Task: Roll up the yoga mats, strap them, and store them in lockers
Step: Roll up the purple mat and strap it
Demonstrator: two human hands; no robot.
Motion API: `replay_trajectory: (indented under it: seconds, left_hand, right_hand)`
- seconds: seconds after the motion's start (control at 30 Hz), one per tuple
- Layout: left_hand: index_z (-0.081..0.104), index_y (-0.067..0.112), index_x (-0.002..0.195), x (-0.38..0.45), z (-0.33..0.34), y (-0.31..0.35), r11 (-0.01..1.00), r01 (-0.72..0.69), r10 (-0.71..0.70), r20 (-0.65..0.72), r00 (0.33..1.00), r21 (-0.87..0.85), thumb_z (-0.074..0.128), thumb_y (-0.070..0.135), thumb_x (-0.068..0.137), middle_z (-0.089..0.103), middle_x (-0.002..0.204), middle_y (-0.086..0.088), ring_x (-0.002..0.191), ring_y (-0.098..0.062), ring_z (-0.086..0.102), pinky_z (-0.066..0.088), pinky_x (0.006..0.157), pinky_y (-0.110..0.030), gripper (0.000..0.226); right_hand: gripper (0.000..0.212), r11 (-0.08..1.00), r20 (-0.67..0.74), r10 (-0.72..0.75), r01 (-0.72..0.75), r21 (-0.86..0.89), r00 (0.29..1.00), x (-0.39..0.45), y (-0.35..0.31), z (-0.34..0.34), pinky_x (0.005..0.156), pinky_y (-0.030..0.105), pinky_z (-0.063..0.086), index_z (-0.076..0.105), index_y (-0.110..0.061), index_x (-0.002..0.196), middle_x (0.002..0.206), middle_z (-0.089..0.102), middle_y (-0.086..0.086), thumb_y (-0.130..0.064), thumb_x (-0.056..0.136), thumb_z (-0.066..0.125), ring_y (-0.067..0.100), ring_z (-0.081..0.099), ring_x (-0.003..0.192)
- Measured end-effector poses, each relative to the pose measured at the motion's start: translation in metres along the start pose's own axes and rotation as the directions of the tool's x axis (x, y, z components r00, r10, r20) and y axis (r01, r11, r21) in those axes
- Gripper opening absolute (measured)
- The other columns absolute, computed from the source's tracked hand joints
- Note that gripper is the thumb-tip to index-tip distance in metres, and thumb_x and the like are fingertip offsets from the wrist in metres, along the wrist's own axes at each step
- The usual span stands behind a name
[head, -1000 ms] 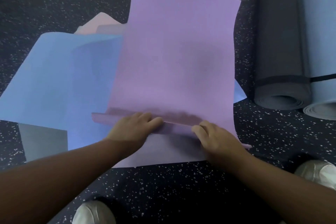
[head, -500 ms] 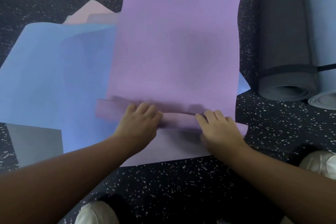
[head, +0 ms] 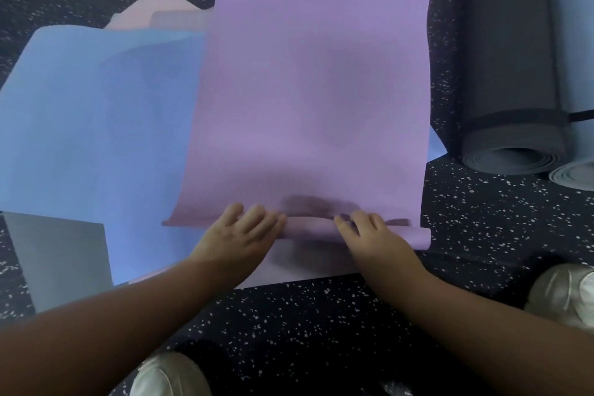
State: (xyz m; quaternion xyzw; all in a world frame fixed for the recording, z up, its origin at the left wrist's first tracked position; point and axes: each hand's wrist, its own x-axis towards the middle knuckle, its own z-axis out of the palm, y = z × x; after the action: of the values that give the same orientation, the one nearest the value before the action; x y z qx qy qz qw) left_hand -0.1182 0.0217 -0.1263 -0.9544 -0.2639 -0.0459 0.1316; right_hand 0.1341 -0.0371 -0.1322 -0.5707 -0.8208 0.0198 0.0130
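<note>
Roll advanced up purple mat [head: 315, 80]; left hand [head: 239, 236] and right hand [head: 374, 239] press flat-fingered, keeping roll [head: 414, 236] tight.

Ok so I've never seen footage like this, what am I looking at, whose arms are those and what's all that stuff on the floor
This is one camera worn on a person's head, looking down at their own bare hands. There is no robot. The left hand and right hand press on the near end of a purple mat, which is starting to curl into a roll. Under it lie a blue mat and a pink one on a speckled floor. At right, a dark grey roll is already strapped, with a paler roll beside it.
</note>
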Motion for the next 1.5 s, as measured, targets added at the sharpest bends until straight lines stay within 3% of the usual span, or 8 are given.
replay_trajectory:
  seconds: [0.3, 0.53, 0.7, 0.87, 0.97, 1.1, 1.3, 1.5]
  left_hand:
    - [0.062, 0.008, 0.112, 0.003, 0.001, -0.003, 1.0, 0.028, -0.028, 0.099, 0.995, -0.002, 0.058, 0.014, 0.074, 0.054, 0.085, -0.007, 0.068, -0.027, 0.051, 0.041, 0.053, -0.035, 0.039]
    - [0.048, 0.013, 0.113, 0.017, 0.006, -0.011, 0.974, 0.178, -0.153, 0.171, 0.973, -0.143, 0.083, 0.005, 0.048, 0.059, 0.08, -0.01, 0.059, -0.03, 0.052, 0.043, 0.047, -0.034, 0.074]
    - [0.046, 0.017, 0.113, 0.017, 0.005, -0.01, 0.952, 0.229, -0.201, 0.151, 0.968, -0.201, 0.067, 0.0, 0.055, 0.061, 0.08, -0.008, 0.059, -0.03, 0.053, 0.046, 0.047, -0.035, 0.064]
    - [0.049, 0.024, 0.113, -0.002, 0.002, 0.006, 0.916, 0.175, -0.119, 0.17, 0.978, -0.362, 0.068, -0.004, 0.048, 0.057, 0.078, -0.002, 0.06, -0.027, 0.053, 0.048, 0.048, -0.031, 0.073]
    - [0.05, 0.026, 0.111, -0.01, 0.003, 0.017, 0.912, 0.179, -0.08, 0.267, 0.96, -0.37, 0.08, -0.005, 0.031, 0.056, 0.077, -0.002, 0.061, -0.025, 0.056, 0.046, 0.046, -0.029, 0.091]
    - [0.048, 0.027, 0.109, -0.001, 0.012, 0.014, 0.88, 0.25, -0.115, 0.329, 0.937, -0.404, 0.076, -0.008, 0.046, 0.056, 0.087, -0.005, 0.063, -0.027, 0.056, 0.048, 0.043, -0.033, 0.077]
    - [0.054, 0.021, 0.113, 0.0, 0.01, 0.011, 0.972, 0.08, -0.05, 0.139, 0.989, -0.222, 0.063, 0.025, 0.068, 0.056, 0.105, -0.011, 0.083, -0.029, 0.054, 0.038, 0.065, -0.036, 0.046]
    - [0.051, 0.004, 0.118, 0.001, 0.007, 0.011, 0.995, -0.054, 0.064, 0.114, 0.991, -0.089, 0.034, 0.019, 0.078, 0.054, 0.096, -0.011, 0.078, -0.027, 0.04, 0.029, 0.064, -0.038, 0.046]
  right_hand:
    - [0.073, 0.999, 0.059, 0.039, -0.041, 0.023, 0.997, 0.005, 0.005, -0.002, 0.032, 0.022, 0.035, 0.07, 0.001, 0.105, 0.081, 0.064, 0.009, 0.005, 0.032, 0.078, 0.025, 0.057, 0.058]
    - [0.034, 0.998, 0.004, 0.021, -0.022, 0.063, 1.0, 0.005, 0.01, -0.001, 0.04, 0.024, 0.018, 0.063, -0.007, 0.084, 0.069, 0.056, 0.005, 0.004, 0.054, 0.05, 0.025, 0.052, 0.055]
    - [0.042, 0.995, 0.023, 0.008, -0.01, 0.104, 1.0, 0.0, 0.017, -0.003, 0.036, 0.025, 0.031, 0.066, -0.009, 0.088, 0.072, 0.059, 0.003, -0.007, 0.067, 0.03, 0.025, 0.056, 0.061]
    - [0.051, 0.988, 0.317, -0.024, -0.025, 0.15, 0.948, -0.021, 0.026, -0.017, 0.044, 0.027, 0.036, 0.052, -0.018, 0.107, 0.088, 0.064, -0.002, -0.005, 0.062, 0.071, 0.021, 0.062, 0.079]
    - [0.041, 0.967, 0.421, -0.045, -0.066, 0.246, 0.906, -0.031, 0.022, -0.022, 0.064, 0.031, 0.033, 0.045, -0.021, 0.128, 0.121, 0.053, -0.003, -0.01, 0.088, 0.047, 0.021, 0.051, 0.113]
    - [0.033, 0.97, 0.463, 0.024, -0.133, 0.204, 0.886, -0.021, 0.022, -0.017, 0.065, 0.03, 0.031, 0.045, -0.02, 0.121, 0.117, 0.041, 0.001, -0.007, 0.091, 0.04, 0.022, 0.046, 0.096]
    - [0.025, 0.999, 0.152, 0.015, -0.022, 0.048, 0.988, -0.009, 0.024, 0.001, 0.046, 0.029, 0.033, 0.057, -0.015, 0.066, 0.07, 0.05, 0.005, -0.006, 0.065, 0.034, 0.025, 0.048, 0.067]
    - [0.021, 0.995, -0.02, -0.013, 0.015, 0.1, 1.0, -0.009, 0.004, 0.0, 0.04, 0.028, 0.036, 0.035, -0.016, 0.078, 0.069, 0.051, 0.005, -0.003, 0.065, 0.026, 0.022, 0.051, 0.056]
